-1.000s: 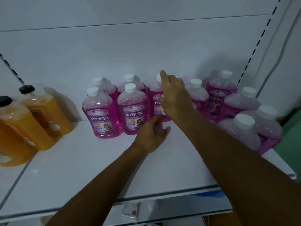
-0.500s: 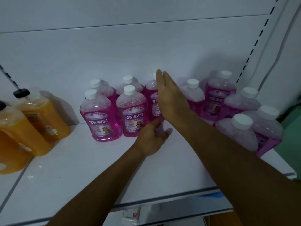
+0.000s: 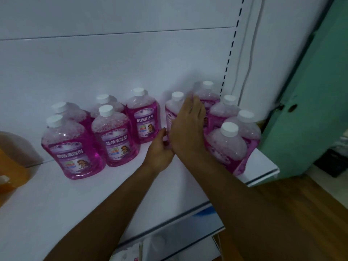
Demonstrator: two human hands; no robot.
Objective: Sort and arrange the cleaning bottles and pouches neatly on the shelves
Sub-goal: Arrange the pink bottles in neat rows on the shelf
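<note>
Several pink floor-cleaner bottles with white caps stand on a white shelf (image 3: 90, 200). One group stands at the left, led by a front bottle (image 3: 73, 149), and a tighter cluster (image 3: 226, 146) fills the shelf's right end. Between the two groups stands one pink bottle (image 3: 174, 108). My right hand (image 3: 188, 129) lies over its front, fingers stretched up along its right side. At its lower left, my left hand (image 3: 160, 149) touches the bottle with the thumb up. My left hand's fingers are partly hidden behind the right hand.
Orange bottles (image 3: 11, 166) sit at the far left edge of the shelf. A green panel (image 3: 310, 110) rises just past the shelf's right end, over a wooden floor (image 3: 305, 204). White packs (image 3: 128, 255) show on the shelf below.
Both hands have left the labelled back bottle and shifted right to the neighbouring bottle. The view has swung right, so the orange bottles are mostly out of frame.
</note>
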